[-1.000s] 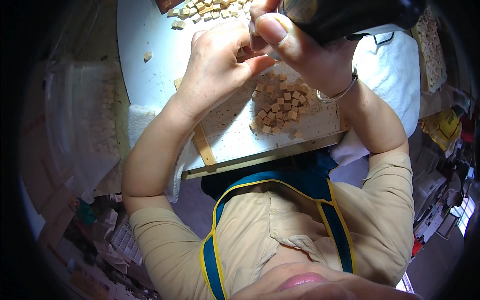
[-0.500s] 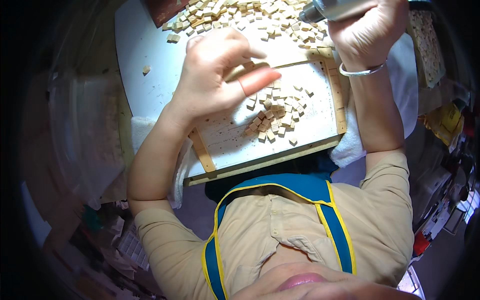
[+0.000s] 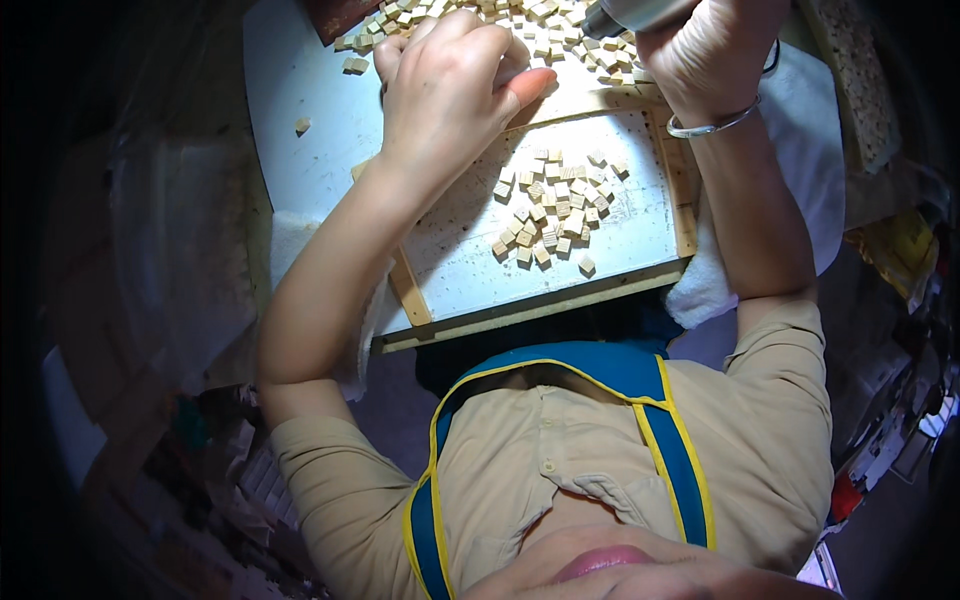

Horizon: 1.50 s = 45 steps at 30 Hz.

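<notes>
Across a brightly lit white tabletop, works with two bare hands. Wraps the right hand around a grey tool, aiming its dark tip leftward at the upper pile of wooden cubes. Holds the left hand over that pile's near edge, with bent fingers and hidden fingertips; cannot tell whether grasping anything. Nearer the body, displays a second group of cubes, loosely scattered on a white board between two wooden strips. Farther out, includes a lone cube well left and white cloth beside the right forearm.
</notes>
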Tool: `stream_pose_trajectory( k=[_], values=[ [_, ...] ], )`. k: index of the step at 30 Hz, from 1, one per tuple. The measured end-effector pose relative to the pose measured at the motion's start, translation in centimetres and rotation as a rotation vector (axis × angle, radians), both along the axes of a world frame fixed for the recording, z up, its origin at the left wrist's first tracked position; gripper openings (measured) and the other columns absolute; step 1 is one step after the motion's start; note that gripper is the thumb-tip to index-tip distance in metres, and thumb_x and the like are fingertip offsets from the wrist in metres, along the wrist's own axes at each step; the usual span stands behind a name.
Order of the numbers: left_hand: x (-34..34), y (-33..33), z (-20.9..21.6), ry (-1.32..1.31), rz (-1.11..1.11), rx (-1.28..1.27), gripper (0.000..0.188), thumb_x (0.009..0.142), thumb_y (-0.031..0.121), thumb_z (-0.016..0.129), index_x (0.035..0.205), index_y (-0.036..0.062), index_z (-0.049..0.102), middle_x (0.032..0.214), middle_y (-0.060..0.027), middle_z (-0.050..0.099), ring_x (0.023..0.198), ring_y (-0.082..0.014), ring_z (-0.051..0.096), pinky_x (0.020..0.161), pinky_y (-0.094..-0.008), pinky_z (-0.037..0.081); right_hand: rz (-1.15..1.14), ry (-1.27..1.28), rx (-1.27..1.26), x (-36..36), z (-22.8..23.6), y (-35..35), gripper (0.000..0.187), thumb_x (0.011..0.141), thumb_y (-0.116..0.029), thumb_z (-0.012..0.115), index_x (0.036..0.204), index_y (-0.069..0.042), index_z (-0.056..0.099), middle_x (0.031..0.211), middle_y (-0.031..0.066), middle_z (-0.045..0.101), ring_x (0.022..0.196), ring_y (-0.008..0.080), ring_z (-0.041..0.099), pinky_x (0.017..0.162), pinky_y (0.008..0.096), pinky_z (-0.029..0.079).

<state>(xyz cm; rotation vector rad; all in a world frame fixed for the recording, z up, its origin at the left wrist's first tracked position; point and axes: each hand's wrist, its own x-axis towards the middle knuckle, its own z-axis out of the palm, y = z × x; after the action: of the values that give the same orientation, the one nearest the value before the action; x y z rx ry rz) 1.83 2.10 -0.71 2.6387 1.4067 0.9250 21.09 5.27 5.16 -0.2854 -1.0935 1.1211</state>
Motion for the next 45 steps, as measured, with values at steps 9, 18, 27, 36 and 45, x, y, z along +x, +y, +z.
stream_pose_trajectory(
  k=[9,18,27,36,45],
  values=[
    [-2.3,-0.1,2.8,-0.294,-0.058,-0.201,0.027,0.079,0.034,0.086,0.077,0.0082,0.078,0.079,-0.0033,0.07,0.069,-0.0157,0.066,0.066,-0.0369,0.047,-0.018,0.022,0.134,0.1,-0.8,1.1,0.028,0.098,-0.027,0.068,0.111,-0.004,0.058,0.078,0.0083,0.065,0.062,0.0164,0.065,0.053,0.029,0.056],
    [-1.4,-4.4,2.7,0.122,-0.039,0.061,0.013,0.081,0.025,0.085,0.08,0.0147,0.076,0.084,0.0031,0.063,0.083,-0.0158,0.059,0.081,-0.0384,0.031,-0.013,0.044,0.058,-0.3,-0.9,0.7,0.021,0.094,-0.014,0.069,0.11,-0.005,0.058,0.081,0.0054,0.064,0.065,0.0141,0.064,0.058,0.0277,0.055],
    [-2.4,-4.1,2.2,-0.193,-0.093,-0.336,0.018,0.087,0.026,0.08,0.097,0.0116,0.077,0.088,0.0,0.066,0.082,-0.0187,0.061,0.082,-0.0358,0.034,0.073,-0.025,-0.028,-1.1,-1.0,-0.8,0.023,0.089,-0.002,0.068,0.11,-0.003,0.058,0.083,0.0057,0.063,0.065,0.015,0.065,0.056,0.0272,0.054],
    [-1.4,-3.0,1.0,-0.422,-0.178,-0.408,0.019,0.077,0.01,0.087,0.089,0.0018,0.075,0.083,-0.0085,0.069,0.068,-0.0195,0.07,0.062,-0.0286,0.055,0.048,-0.568,-0.019,-1.0,-2.2,-3.0,0.023,0.093,0.005,0.064,0.115,0.004,0.059,0.086,0.0086,0.067,0.076,0.0159,0.068,0.067,0.0287,0.056],
    [-1.2,-3.0,0.5,-0.499,-0.104,-0.429,0.017,0.075,0.009,0.087,0.086,0.0029,0.075,0.082,-0.0104,0.071,0.072,-0.022,0.071,0.065,-0.0321,0.056,0.062,-0.348,-0.333,-2.0,-1.2,-4.5,0.03,0.094,0.005,0.06,0.123,0.003,0.052,0.094,0.0091,0.067,0.086,0.017,0.07,0.077,0.0298,0.058]
  ],
)
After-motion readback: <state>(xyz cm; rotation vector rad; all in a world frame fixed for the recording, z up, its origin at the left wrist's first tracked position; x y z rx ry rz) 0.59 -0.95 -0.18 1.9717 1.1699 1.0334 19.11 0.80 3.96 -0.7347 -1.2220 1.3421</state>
